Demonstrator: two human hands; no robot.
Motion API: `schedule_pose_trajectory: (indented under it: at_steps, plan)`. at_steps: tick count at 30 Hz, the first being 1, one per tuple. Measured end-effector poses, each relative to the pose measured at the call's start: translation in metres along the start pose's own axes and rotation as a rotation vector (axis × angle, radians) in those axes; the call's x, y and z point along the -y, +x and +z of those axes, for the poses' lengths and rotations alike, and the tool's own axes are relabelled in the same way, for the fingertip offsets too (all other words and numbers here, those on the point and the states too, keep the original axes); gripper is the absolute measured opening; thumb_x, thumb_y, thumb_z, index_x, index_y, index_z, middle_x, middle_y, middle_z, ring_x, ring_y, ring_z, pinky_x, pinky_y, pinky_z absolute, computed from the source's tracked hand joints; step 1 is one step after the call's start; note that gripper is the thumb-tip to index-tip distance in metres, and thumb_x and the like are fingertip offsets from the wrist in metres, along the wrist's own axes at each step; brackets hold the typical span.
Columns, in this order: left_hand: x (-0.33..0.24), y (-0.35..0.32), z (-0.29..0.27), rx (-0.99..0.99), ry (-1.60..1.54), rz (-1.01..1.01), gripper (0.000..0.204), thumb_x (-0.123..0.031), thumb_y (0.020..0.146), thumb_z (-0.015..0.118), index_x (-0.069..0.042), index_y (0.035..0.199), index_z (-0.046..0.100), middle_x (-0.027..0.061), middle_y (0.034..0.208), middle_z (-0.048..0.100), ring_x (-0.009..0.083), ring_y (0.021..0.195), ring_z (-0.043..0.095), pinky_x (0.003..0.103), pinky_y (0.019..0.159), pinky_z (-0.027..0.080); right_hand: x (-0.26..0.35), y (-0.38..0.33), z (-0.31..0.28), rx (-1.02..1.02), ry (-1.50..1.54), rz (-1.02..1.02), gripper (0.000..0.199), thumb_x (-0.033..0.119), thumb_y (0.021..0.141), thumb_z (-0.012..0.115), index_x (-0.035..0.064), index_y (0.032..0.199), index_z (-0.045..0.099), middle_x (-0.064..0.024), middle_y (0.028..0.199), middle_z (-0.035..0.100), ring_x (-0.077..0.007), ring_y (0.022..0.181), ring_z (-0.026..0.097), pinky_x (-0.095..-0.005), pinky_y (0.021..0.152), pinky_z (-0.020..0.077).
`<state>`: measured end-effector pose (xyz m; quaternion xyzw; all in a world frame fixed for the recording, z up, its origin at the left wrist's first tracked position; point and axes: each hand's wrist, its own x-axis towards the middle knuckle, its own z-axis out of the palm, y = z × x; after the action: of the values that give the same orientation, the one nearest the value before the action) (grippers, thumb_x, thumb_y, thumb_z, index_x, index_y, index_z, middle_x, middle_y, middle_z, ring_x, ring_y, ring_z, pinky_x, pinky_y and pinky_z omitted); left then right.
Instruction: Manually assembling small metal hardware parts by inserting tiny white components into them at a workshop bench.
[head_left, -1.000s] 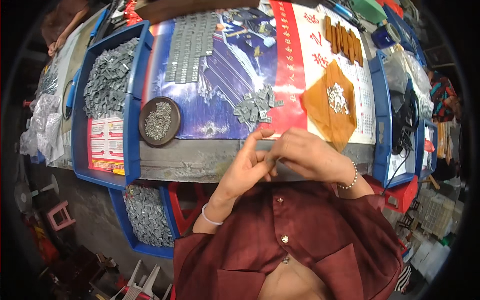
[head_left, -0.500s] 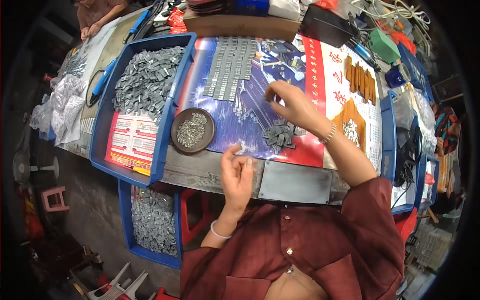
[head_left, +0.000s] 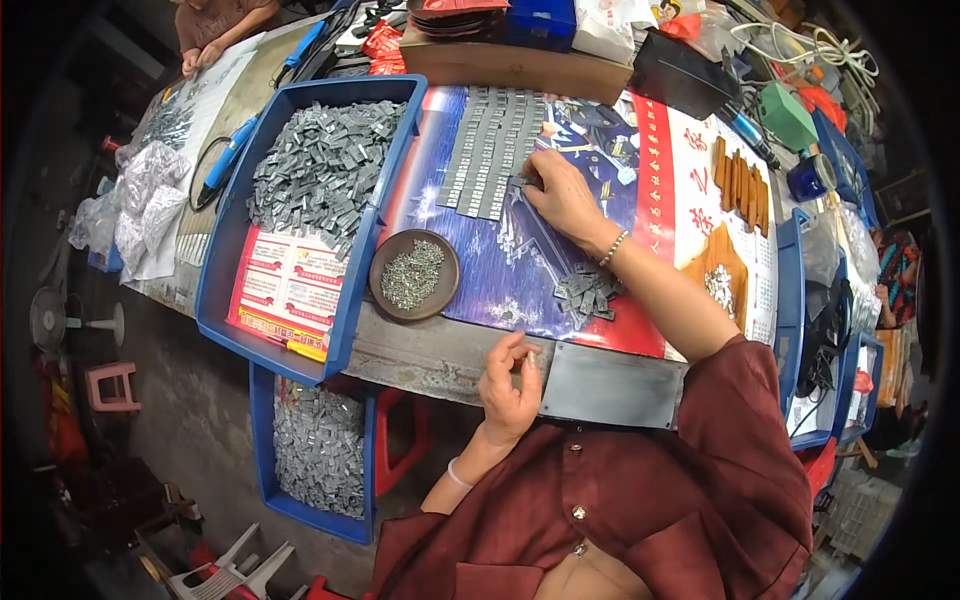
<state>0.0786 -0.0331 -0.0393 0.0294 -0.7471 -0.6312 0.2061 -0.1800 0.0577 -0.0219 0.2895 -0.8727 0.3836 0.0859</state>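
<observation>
My right hand (head_left: 562, 196) reaches forward over the printed blue and red sheet (head_left: 640, 160), and its fingertips pinch a grey metal piece against the lower right edge of the neat rows of grey metal pieces (head_left: 490, 145). My left hand (head_left: 508, 385) hovers at the table's front edge with thumb and fingers pinched on a small pale metal part. A loose pile of grey pieces (head_left: 585, 295) lies under my right forearm. Left of that pile stands a brown dish of small screws (head_left: 413, 275).
A blue tray (head_left: 225, 260) heaped with grey metal pieces stands to the left, another blue bin (head_left: 262, 440) below the table. A grey plate (head_left: 610, 385) lies at the front edge. Brown sticks (head_left: 740, 185), a blue screwdriver tool (head_left: 228, 160) and another person's hands (head_left: 200, 55) are further off.
My hands were joined at the front edge, then parted. The right hand has travelled forward to the rows of pieces, while the left stayed near the edge.
</observation>
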Motion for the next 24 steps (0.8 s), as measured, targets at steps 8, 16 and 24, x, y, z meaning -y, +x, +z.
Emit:
schedule_pose_trajectory:
  at_steps: [8, 16, 24]
  plan:
    - [-0.001, -0.001, -0.002, -0.021, -0.010, 0.022, 0.034, 0.005, 0.087, 0.055, 0.003, 0.120, 0.046, 0.0134, 0.088, 0.066, 0.0167, 0.072, 0.064, 0.027, 0.064, 0.050, 0.025, -0.009, -0.010, -0.017, 0.041, 0.015, 0.015, 0.003, 0.076, 0.061, 0.0002, 0.089, 0.053, -0.0162, 0.085, 0.053, -0.0327, 0.080, 0.057, -0.0388, 0.070, 0.0464]
    - [-0.112, 0.024, 0.014, 0.521, -0.438, 0.555, 0.028, -0.005, 0.078, 0.059, -0.002, 0.106, 0.061, 0.0085, 0.085, 0.062, 0.0263, 0.071, 0.060, 0.035, 0.064, 0.049, 0.143, -0.122, -0.047, 0.792, 0.912, 0.282, 0.012, 0.011, 0.088, 0.061, 0.0017, 0.096, 0.058, -0.0061, 0.091, 0.062, -0.0112, 0.086, 0.056, -0.0286, 0.078, 0.0469]
    - [-0.199, -0.001, 0.077, 0.805, -0.743, 0.780, 0.016, -0.014, 0.077, 0.058, -0.001, 0.087, 0.055, 0.0041, 0.066, 0.044, 0.0192, 0.059, 0.049, 0.033, 0.050, 0.036, 0.173, -0.181, 0.041, 0.958, 1.053, 0.324, 0.036, 0.034, 0.090, 0.054, -0.0010, 0.093, 0.058, -0.0100, 0.092, 0.063, -0.0188, 0.086, 0.058, -0.0350, 0.078, 0.0463]
